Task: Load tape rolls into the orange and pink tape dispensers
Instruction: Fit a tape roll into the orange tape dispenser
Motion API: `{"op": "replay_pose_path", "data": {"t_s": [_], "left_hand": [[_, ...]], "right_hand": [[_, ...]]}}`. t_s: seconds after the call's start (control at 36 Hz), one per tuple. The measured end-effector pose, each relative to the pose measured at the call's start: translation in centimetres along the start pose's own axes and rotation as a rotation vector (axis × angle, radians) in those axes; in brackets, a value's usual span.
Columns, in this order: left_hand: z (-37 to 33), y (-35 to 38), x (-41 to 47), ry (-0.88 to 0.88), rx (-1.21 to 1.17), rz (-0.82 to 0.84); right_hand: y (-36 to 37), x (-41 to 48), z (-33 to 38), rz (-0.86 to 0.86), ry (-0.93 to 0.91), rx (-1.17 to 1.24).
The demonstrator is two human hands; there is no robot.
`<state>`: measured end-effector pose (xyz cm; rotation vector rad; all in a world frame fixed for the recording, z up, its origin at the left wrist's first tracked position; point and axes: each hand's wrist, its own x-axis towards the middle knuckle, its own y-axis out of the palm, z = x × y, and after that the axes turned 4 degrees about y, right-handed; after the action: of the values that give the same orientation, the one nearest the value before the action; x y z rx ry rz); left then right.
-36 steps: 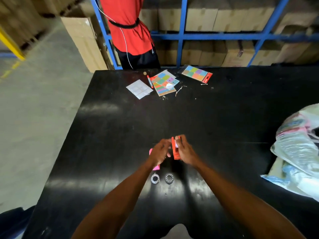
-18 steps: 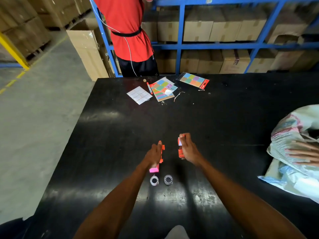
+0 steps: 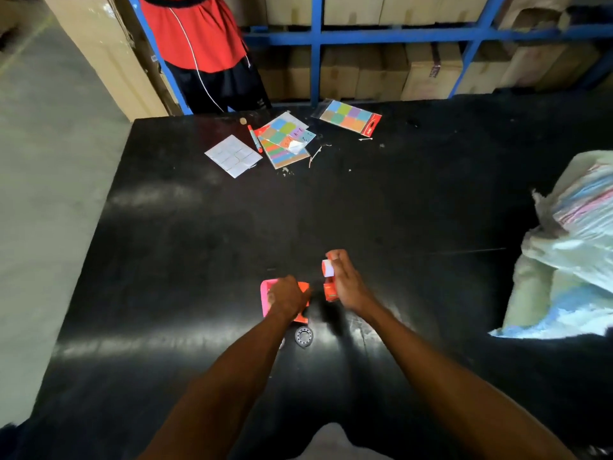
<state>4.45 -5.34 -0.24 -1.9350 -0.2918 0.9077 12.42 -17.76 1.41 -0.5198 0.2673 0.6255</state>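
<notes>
On the black table (image 3: 199, 260) my left hand (image 3: 287, 297) presses down on an orange dispenser half (image 3: 303, 290), which lies against the pink dispenser (image 3: 265, 298). My right hand (image 3: 346, 283) grips the other orange dispenser piece (image 3: 329, 287) upright, with a white label on its top end. A tape roll (image 3: 304, 336) lies flat on the table just behind my left hand. A second roll is almost hidden under my left forearm.
Sticker sheets (image 3: 286, 139), a white sheet (image 3: 233, 155) and a red pen (image 3: 254, 138) lie at the table's far side. A packet of coloured squares (image 3: 350, 117) is beside them. A plastic bag (image 3: 570, 247) fills the right edge. A person in red (image 3: 195, 34) stands beyond the table.
The orange dispenser came apart into two pieces, one in each hand. My left hand moved down onto the pink dispenser with its piece. Another person's hand on the bag has gone.
</notes>
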Motion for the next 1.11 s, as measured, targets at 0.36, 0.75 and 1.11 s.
{"op": "replay_pose_path", "data": {"t_s": [0.36, 0.75, 1.11], "left_hand": [[-0.8, 2.0, 3.6, -0.004, 0.23, 0.048], [-0.2, 1.2, 3.0, 0.004, 0.147, 0.077], [-0.1, -2.1, -1.5, 0.094, -0.643, 0.171]], "right_hand": [[1.3, 1.9, -3.2, 0.031, 0.022, 0.042], [1.2, 1.2, -2.8, 0.029, 0.025, 0.029], [0.2, -2.6, -2.3, -0.026, -0.034, -0.017]]}}
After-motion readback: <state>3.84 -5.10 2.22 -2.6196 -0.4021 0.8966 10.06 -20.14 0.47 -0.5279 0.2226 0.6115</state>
